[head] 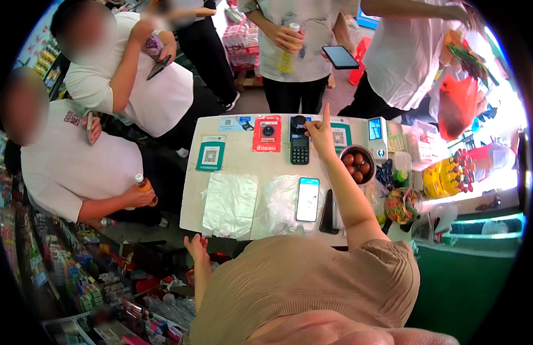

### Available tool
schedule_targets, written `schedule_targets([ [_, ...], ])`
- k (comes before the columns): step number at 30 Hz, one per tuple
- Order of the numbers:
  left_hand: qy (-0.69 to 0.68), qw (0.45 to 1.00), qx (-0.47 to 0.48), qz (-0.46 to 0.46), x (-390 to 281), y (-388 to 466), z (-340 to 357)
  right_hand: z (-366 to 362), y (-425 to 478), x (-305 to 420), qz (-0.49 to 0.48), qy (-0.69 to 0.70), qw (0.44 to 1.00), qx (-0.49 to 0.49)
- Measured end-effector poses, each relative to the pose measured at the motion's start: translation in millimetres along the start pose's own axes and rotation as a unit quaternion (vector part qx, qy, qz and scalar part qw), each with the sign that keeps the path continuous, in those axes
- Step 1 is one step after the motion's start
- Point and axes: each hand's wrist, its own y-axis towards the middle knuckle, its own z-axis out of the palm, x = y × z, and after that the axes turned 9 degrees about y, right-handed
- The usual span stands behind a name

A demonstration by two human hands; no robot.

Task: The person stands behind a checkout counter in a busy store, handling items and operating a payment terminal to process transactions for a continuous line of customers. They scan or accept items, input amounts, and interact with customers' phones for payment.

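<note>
My right hand [321,133] is over the far part of the white counter [240,164], its index finger stretched out and the other fingers curled. It overlaps the right edge of a black payment terminal with a keypad [299,151]; whether it touches it is unclear. My left hand [198,248] is off the counter's near left edge, fingers apart, holding nothing. Between my arms lie a stack of clear plastic bags [230,202], a lit smartphone [307,199] and a dark phone [328,215]. A metal bowl of brown eggs [371,166] stands beside my right forearm.
Several people stand around the counter; one holds a yellow drink bottle [287,58] and a phone [340,57]. Green code stands [211,153] and a red code card [267,134] lie along the far side. A candy jar [402,205] and lollipop stand [443,177] are right.
</note>
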Motion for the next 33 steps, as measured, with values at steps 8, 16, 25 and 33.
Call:
schedule_targets([
  [8,0.012,0.999,-0.034,0.008,-7,-11,-4,3,17,-14,-0.084,-0.045,0.995,-0.005],
  [16,0.016,0.999,0.007,0.04,-15,1,9,-28,35,-45,0.022,-0.13,0.991,0.002],
  [25,-0.015,0.999,0.021,0.03,-10,34,-16,-23,0,-42,0.054,-0.128,0.989,0.051],
  [33,-0.009,0.996,0.094,0.006,-30,68,-19,-34,-14,-142,-0.055,-0.359,0.919,0.156],
])
